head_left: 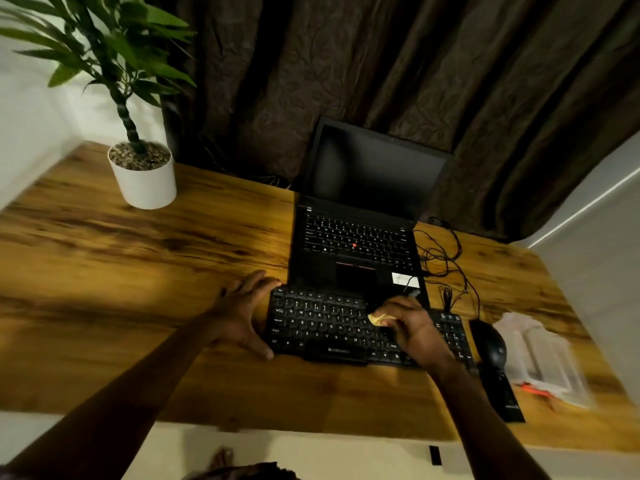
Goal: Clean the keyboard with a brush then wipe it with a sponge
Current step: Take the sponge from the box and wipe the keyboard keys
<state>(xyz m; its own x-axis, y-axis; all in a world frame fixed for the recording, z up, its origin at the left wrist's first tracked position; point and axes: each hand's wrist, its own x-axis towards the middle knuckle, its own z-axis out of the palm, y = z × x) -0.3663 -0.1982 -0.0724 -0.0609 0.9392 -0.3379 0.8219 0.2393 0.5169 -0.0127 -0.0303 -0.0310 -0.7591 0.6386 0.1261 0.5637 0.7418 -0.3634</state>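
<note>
A black keyboard point(322, 323) lies on the wooden desk in front of an open black laptop point(360, 216). My left hand point(242, 311) rests against the keyboard's left end, fingers spread and straight, thumb at its front corner. My right hand point(412, 327) is over the right half of the keys and pinches a small yellow sponge point(380, 319) pressed on the keys. No brush is plainly visible; a thin dark object lies on the laptop's palm rest by a white sticker point(403, 279).
A black mouse point(490, 344) sits right of the keyboard, with a clear plastic case point(543, 358) beyond it. Tangled black cables point(446, 261) lie right of the laptop. A potted plant point(143, 174) stands at the back left. The desk's front edge point(277, 427) is near me.
</note>
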